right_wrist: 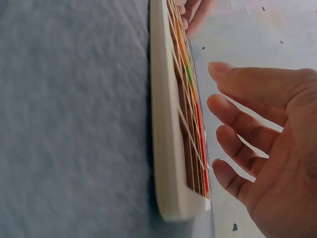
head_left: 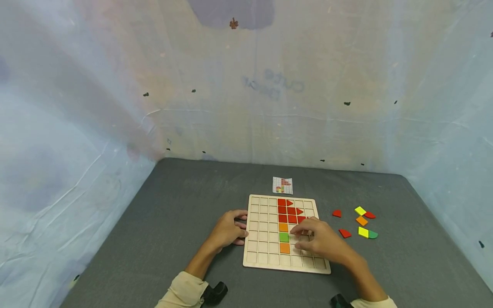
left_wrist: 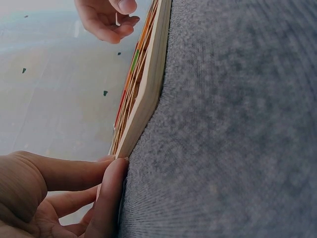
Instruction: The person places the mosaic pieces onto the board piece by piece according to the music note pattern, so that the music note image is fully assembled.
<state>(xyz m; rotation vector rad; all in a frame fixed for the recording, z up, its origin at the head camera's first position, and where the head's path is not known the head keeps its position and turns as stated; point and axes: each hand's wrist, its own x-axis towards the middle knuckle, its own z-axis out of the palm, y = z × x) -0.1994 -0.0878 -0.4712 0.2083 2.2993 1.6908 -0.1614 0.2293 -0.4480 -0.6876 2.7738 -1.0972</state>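
A pale wooden grid board (head_left: pixel 263 248) lies on the grey cloth. My left hand (head_left: pixel 229 229) grips its left edge; in the left wrist view, thumb and finger (left_wrist: pixel 74 171) meet at the edge. Over the right half hovers my right hand (head_left: pixel 319 237), fingers loosely curved and apart, with nothing between them in the right wrist view. Red squares (head_left: pixel 282 210) and red triangles (head_left: pixel 299 211) fill upper cells. Below them, in one column, sit an orange square (head_left: pixel 283 227), a green square (head_left: pixel 283 237) and another orange square (head_left: pixel 284 248). The right hand hides some cells.
Behind the board lies a small pattern card (head_left: pixel 282 186). Loose pieces are scattered to the right: red quarter-rounds (head_left: pixel 344 233), yellow squares (head_left: pixel 363 232), an orange square (head_left: pixel 361 220) and a green rounded piece (head_left: pixel 372 235). A pale patterned sheet (head_left: pixel 246 119) walls in the table.
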